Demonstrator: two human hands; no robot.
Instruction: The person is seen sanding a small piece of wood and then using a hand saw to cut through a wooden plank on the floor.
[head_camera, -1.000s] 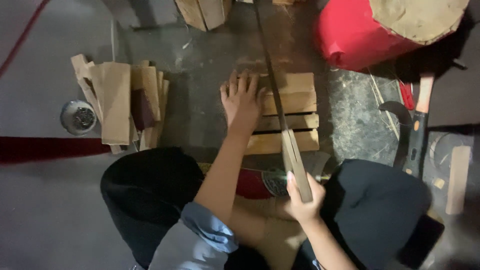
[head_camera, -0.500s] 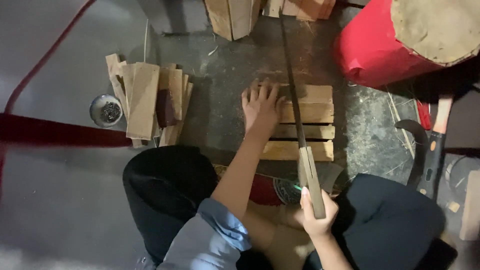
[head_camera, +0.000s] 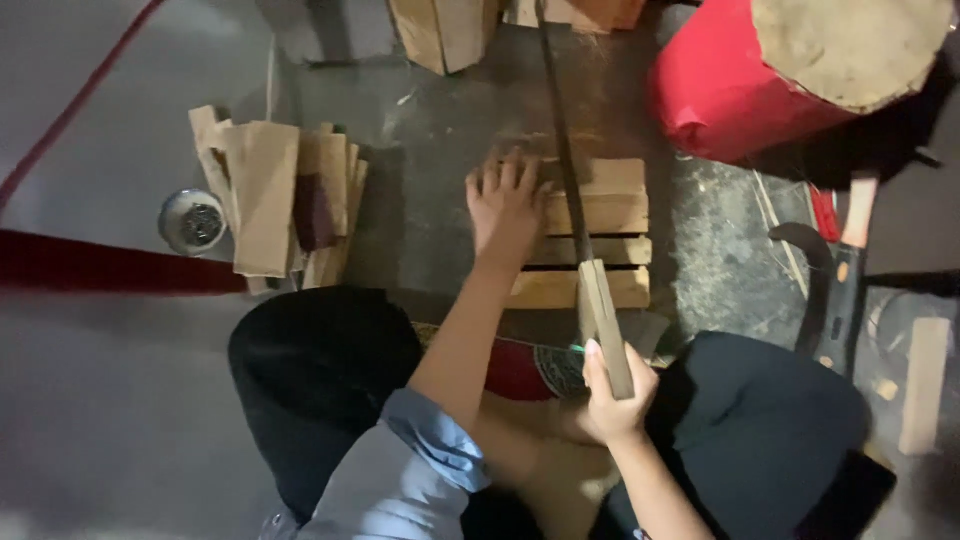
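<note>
My left hand (head_camera: 508, 205) lies flat, fingers spread, on the left side of a small slatted wooden piece (head_camera: 600, 215) on the floor in front of my knees. My right hand (head_camera: 612, 395) grips the pale wooden handle of a hand saw (head_camera: 572, 190). Its long dark blade runs away from me across the slats, just right of my left fingers. My knees in dark trousers flank both arms.
A stack of cut wooden boards (head_camera: 270, 205) lies to the left, with a small round metal tin (head_camera: 192, 222) beside it. A red stool with a round wooden top (head_camera: 790, 70) stands at the upper right. A curved-bladed tool with a wooden handle (head_camera: 835, 270) rests at the right.
The view has shifted, so everything sits further right and lower in the picture. My left hand stays pressed on the slats and my right hand keeps hold of the saw handle.
</note>
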